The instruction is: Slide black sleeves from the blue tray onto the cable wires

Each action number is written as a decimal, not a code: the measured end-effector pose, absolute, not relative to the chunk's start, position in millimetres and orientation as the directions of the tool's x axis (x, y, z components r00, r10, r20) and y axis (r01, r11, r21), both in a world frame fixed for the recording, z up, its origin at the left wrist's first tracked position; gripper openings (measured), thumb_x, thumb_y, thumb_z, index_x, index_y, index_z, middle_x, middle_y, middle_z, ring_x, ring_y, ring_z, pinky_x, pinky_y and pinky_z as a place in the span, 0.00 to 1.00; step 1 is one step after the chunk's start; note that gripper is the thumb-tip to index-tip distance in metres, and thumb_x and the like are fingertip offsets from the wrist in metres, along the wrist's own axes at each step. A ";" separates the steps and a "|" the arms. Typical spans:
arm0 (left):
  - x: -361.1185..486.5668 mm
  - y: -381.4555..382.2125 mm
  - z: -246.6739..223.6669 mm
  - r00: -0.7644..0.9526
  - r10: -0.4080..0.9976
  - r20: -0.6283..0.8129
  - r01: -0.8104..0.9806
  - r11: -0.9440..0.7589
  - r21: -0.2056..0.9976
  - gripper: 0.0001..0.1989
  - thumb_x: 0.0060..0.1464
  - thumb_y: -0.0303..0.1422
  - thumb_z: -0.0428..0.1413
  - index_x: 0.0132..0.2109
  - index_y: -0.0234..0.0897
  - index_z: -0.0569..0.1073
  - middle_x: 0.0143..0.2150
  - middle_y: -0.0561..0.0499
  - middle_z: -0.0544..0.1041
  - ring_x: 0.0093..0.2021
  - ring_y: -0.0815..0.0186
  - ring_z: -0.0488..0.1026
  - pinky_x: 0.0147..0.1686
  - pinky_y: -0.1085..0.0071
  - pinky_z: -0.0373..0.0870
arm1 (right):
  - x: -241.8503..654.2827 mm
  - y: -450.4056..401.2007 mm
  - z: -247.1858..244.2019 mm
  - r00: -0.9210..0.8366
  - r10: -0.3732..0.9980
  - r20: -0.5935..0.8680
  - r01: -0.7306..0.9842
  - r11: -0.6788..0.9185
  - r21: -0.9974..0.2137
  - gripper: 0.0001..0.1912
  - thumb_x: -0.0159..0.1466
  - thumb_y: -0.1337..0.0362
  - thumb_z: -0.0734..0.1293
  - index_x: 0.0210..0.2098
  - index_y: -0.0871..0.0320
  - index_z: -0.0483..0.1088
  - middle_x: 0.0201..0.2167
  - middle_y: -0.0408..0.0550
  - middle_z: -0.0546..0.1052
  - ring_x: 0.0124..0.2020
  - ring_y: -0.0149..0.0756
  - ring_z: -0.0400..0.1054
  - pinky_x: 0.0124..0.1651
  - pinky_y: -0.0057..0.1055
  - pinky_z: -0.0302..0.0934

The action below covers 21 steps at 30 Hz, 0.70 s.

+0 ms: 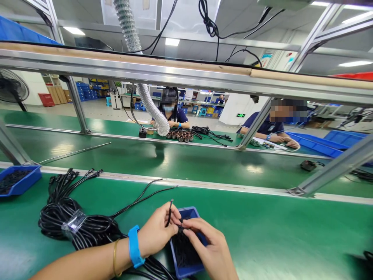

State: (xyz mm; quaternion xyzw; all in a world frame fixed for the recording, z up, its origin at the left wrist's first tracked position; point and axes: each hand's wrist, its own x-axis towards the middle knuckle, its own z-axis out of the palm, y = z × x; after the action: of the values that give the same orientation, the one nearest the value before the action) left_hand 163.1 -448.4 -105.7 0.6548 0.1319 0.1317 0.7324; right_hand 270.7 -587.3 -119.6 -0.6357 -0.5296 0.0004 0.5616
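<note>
My left hand, with a blue band at the wrist, is closed on a black cable whose tip points up between the fingers. My right hand pinches a small black piece close to the left fingertips. Both hands are over a blue bin holding many small black parts. A large bundle of black cables, wrapped with clear film, lies on the green table to the left, partly behind my left forearm.
Another blue bin of black parts sits at the far left. A metal frame crosses ahead, with slanted posts on both sides. Beyond it, two people sit at a green bench near cables and blue trays. A flexible duct hangs down.
</note>
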 end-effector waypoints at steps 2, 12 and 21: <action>163.3 -447.7 -104.9 0.932 0.362 -0.029 -0.019 0.127 0.992 0.14 0.40 0.19 0.51 0.37 0.35 0.65 0.35 0.52 0.68 0.39 0.67 0.68 0.42 0.68 0.63 | 273.6 -589.5 -119.5 0.418 0.686 0.596 0.680 0.199 -0.706 0.14 0.62 0.69 0.71 0.47 0.51 0.76 0.39 0.45 0.81 0.35 0.32 0.77 0.39 0.22 0.72; 160.2 -449.8 -101.6 0.950 0.307 -0.062 0.017 0.147 0.989 0.11 0.45 0.26 0.59 0.36 0.35 0.65 0.33 0.53 0.70 0.31 0.71 0.69 0.36 0.70 0.66 | 276.7 -592.7 -113.3 0.336 0.747 0.573 0.730 0.178 -0.660 0.04 0.66 0.66 0.67 0.35 0.56 0.74 0.30 0.45 0.78 0.30 0.32 0.74 0.36 0.25 0.68; 159.3 -450.3 -88.5 0.980 0.162 -0.115 0.052 0.348 0.936 0.23 0.50 0.47 0.62 0.43 0.35 0.66 0.26 0.53 0.74 0.20 0.72 0.70 0.21 0.76 0.57 | 291.3 -609.6 -100.6 0.242 0.896 0.373 0.750 0.071 -0.657 0.14 0.69 0.52 0.63 0.39 0.53 0.76 0.36 0.48 0.81 0.37 0.41 0.74 0.42 0.36 0.67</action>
State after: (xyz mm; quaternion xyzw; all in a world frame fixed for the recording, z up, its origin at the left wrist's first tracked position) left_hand 159.3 -450.3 -88.5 0.5701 0.0938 0.0336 0.8155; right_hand 291.3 -609.6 -100.6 -0.6757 -0.6091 0.0896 0.4054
